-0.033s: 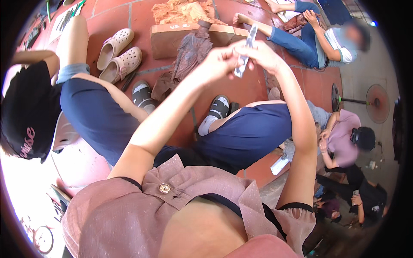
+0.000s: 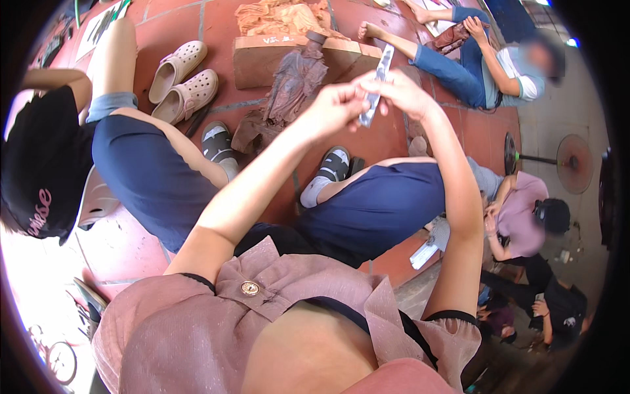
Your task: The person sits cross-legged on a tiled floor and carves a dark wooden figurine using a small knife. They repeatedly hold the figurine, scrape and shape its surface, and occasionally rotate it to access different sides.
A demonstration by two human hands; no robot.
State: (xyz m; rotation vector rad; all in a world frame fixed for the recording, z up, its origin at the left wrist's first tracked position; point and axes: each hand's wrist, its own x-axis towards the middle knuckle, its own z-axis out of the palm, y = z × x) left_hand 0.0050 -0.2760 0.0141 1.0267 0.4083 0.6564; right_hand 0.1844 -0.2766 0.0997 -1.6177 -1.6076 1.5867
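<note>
1. Head view: we see the silvery strip [image 2: 385, 64] held out past the knees, above the tiled floor [image 2: 220, 29], slanting with its upper end rightward.
2. Left hand [image 2: 336, 104]: thumb and fingers pinch the strip toward its lower end; fingertips probably suit so narrow a thing.
3. Right hand [image 2: 407, 95]: fingers are closed on the strip nearer its middle, likely steadying it against the other pinch (they partly cover it, so we cannot tell the exact contact).
4. Dark figurine [image 2: 295, 85]: it tilts in front of the wooden block [image 2: 256, 64]; we suppose the block props it, though any contact is hidden.
5. Orange carving [image 2: 283, 20]: it rests atop the block, whose breadth presumably gives a steady seat.
6. Beige clogs [image 2: 191, 90]: they lie side by side left of the block, perhaps parked away from the sandals [image 2: 335, 164].
</note>
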